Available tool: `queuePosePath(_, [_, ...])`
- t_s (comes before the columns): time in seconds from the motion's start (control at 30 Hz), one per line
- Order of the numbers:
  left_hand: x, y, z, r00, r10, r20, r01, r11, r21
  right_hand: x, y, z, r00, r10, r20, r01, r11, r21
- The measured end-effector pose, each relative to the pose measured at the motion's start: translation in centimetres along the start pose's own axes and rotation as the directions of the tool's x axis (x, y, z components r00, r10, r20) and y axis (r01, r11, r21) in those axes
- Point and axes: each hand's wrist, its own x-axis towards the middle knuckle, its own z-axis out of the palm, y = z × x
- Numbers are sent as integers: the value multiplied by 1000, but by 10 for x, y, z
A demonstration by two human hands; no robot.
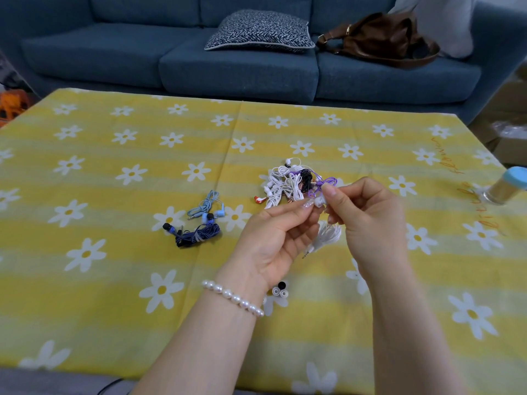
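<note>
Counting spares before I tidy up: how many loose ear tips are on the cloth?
3, clustered on the cloth near the left hand: a black tip, a white tip just under it, another white tip beside that. More may be hidden.

The only writing stands on the yellow daisy tablecloth (114, 155): orange cursive script (447, 156) runs along its right edge, turned sideways to the camera. The farther word seems to read "flower" and the nearer one perhaps "little", but the letters are too small and skewed to be sure. Nothing else in view carries legible text.
</note>
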Motion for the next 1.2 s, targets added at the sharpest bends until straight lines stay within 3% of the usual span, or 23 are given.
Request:
queuePosePath(0.47, [-2,-3,5,1000,-2,-11,1,994,-106,1,10,10,989,-108,-100,93,986,-139])
queuePosePath(0.8, [-3,-5,4,1000,18,4,-17,997,-80,1,10,11,993,-59,-103,42,986,-161])
queuePosePath(1.03, [-5,2,6,998,13,57,-9,998,-55,0,3,6,987,87,-136,-71,991,112])
queuePosePath(1.2, [-7,1,7,998,31,55,-30,999,-19,-1,0,6,984,117,-130,-95,981,169])
